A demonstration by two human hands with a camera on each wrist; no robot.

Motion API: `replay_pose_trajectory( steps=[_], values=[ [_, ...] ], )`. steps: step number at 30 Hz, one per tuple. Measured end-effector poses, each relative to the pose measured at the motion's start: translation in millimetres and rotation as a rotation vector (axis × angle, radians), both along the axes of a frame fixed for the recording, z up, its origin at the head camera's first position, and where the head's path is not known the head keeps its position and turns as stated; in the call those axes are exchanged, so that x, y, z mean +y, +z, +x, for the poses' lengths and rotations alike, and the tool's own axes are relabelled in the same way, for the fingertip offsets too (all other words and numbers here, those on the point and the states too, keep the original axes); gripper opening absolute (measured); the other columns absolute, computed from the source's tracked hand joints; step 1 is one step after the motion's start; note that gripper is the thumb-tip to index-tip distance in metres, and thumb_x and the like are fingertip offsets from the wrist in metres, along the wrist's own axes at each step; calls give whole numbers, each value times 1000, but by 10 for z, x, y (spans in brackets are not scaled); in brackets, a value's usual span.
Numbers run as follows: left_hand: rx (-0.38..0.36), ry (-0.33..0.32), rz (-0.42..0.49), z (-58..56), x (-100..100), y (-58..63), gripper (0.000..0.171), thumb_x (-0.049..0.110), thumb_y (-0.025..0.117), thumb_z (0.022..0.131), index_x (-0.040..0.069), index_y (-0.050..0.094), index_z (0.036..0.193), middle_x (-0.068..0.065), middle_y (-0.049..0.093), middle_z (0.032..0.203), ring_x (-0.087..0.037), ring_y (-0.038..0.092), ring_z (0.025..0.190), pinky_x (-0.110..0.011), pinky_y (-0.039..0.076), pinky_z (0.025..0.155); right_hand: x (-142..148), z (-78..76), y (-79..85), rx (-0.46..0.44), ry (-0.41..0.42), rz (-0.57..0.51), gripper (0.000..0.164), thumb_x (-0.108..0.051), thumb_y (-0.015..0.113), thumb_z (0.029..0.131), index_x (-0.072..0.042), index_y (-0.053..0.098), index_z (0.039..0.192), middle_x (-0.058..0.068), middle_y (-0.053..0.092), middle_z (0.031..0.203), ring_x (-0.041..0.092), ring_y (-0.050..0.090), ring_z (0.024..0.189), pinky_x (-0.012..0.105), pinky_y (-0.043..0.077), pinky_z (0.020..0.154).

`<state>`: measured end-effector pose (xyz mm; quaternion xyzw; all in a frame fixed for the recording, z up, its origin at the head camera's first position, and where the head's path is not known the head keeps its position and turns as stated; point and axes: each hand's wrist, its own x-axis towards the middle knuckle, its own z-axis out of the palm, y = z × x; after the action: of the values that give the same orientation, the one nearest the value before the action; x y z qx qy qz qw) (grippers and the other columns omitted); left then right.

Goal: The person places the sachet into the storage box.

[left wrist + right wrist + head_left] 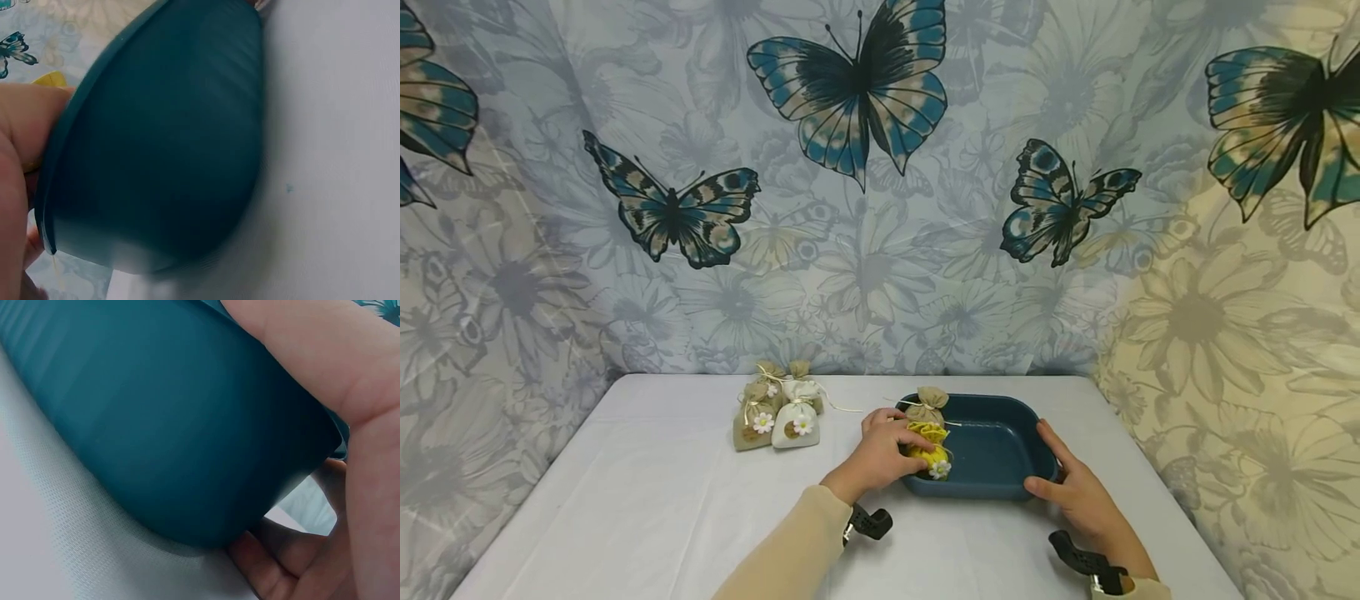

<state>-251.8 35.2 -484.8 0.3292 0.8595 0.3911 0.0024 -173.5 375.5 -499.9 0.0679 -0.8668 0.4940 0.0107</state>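
A dark teal baking dish (981,490) stands on the table, its left end holding two small drawstring pouches. One is a yellow pouch (937,457) with a white flower, which my left hand (883,450) grips between thumb and fingers. The other, a tan pouch (929,399), lies just behind it. My right hand (1084,493) holds the right end of the dish, thumb at the near rim and fingers along the far side. In the right wrist view the fingers (256,556) reach round the dish's outer wall. The left wrist view shows mostly that wall, with a bit of yellow (51,79) beyond it.
Left of the dish, several tan and white pouches stand grouped, among them a white pouch (796,423) and a tan pouch (754,425) with flowers. A white cloth covers the table (647,492). Butterfly-print fabric (865,275) hangs behind and at the sides.
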Motion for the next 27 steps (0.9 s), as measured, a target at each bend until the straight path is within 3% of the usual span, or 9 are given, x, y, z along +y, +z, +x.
replay_pose_trajectory(
  steps=[5,10,13,19,24,27],
  values=[
    [78,2,-42,-17,-5,4,18,29,82,84,32,80,102,12,65,121,-23,33,136,-59,2,112,12,-18,-26,-3,3,-10,92,-15,73,93,-18,12,162,6,6,165,42,11,145,5,27,90],
    [91,-4,-73,-25,-18,-14,22,30,77,88,30,78,110,7,62,124,-27,29,140,-61,4,111,20,-22,-52,-8,1,-18,92,-15,73,93,-18,12,162,5,5,166,41,10,145,4,26,90],
    [78,-17,-81,-20,-32,-18,25,30,74,91,27,75,116,-1,52,139,-31,22,143,-60,7,111,24,-24,-51,-11,-3,-8,92,-16,73,93,-20,12,162,4,6,166,41,10,145,5,25,90],
    [-76,0,16,-19,-67,-45,25,28,70,94,25,74,118,-9,21,160,-36,8,147,-61,11,111,27,-24,-40,-7,-4,14,92,-17,73,93,-19,12,162,6,7,165,43,12,145,8,27,92],
    [-231,23,166,-34,-110,-105,22,25,69,95,23,75,116,-10,13,163,-39,8,147,-67,19,108,18,-30,-53,-10,2,-15,92,-15,73,93,-19,12,162,5,6,166,42,12,145,5,26,91],
    [-264,14,240,-54,-139,-163,21,22,68,96,19,76,115,-14,13,162,-41,11,146,-67,23,106,13,-33,-59,-7,5,-19,92,-14,73,93,-17,12,162,5,5,166,43,11,145,5,26,91]
  ],
)
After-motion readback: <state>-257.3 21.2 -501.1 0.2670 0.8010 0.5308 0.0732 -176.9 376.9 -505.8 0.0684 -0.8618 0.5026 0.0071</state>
